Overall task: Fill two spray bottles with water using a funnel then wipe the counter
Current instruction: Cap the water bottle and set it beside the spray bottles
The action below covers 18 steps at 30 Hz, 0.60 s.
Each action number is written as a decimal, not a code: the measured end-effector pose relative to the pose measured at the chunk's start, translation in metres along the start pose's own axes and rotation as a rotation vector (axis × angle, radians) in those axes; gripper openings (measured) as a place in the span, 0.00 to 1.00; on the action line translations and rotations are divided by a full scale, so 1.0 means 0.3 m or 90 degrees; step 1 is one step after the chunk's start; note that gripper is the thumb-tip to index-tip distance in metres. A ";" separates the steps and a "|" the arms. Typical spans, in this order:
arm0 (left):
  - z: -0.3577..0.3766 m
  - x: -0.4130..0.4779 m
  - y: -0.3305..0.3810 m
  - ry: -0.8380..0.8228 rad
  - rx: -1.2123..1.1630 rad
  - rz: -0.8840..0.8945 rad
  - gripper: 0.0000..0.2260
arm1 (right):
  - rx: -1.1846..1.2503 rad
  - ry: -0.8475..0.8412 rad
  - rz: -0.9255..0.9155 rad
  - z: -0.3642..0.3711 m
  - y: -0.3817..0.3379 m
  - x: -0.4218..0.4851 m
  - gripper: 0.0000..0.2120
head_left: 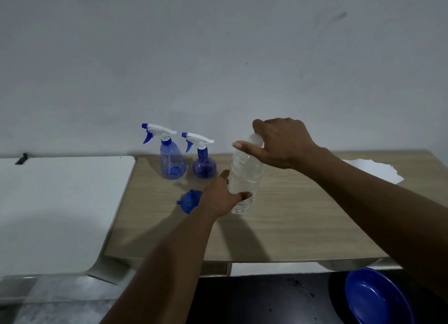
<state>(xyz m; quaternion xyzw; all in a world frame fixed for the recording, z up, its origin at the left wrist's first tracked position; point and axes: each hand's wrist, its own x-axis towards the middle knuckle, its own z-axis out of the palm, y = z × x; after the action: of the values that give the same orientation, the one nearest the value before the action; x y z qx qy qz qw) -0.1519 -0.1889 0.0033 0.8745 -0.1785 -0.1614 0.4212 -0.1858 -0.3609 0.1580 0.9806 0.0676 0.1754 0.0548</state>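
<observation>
Gripping clear water bottle [244, 171] low on its body with left hand [218, 195], fingers wrapped round the front. Clamping right hand [278, 142] down over bottle top, fingers curled round white cap [256, 139], thumb stretched out beside the neck. Holding bottle near upright, top leaning slightly right. Fill level hard to read. Base at or just above wooden counter [303, 222], contact not clear.

Standing behind-left of it, close to the wall: tall spray bottle [171, 161] and round spray bottle [204, 166], side by side, just apart, upright. Both blue-tinted, white-and-blue trigger heads on, nozzles facing left.

Lying on counter just left of left wrist: blue funnel [188, 202], partly hidden by the hand, spout toward the spray bottles.

Adjoining on the left: white table [60, 202]. Toward the counter's far right end: white sheet [378, 172], cloth or paper unclear. Below the front edge, right side: blue bowl [373, 297], partly covered by right forearm.
</observation>
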 end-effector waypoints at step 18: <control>-0.111 -0.003 -0.063 -0.015 0.269 0.039 0.47 | 0.061 0.017 0.133 0.074 -0.038 -0.051 0.28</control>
<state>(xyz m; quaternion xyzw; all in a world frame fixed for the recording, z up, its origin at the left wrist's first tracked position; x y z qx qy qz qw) -0.1349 -0.1549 0.0083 0.9357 -0.2394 -0.1176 0.2310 -0.1934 -0.3539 0.1308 0.9814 -0.0259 0.1896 -0.0118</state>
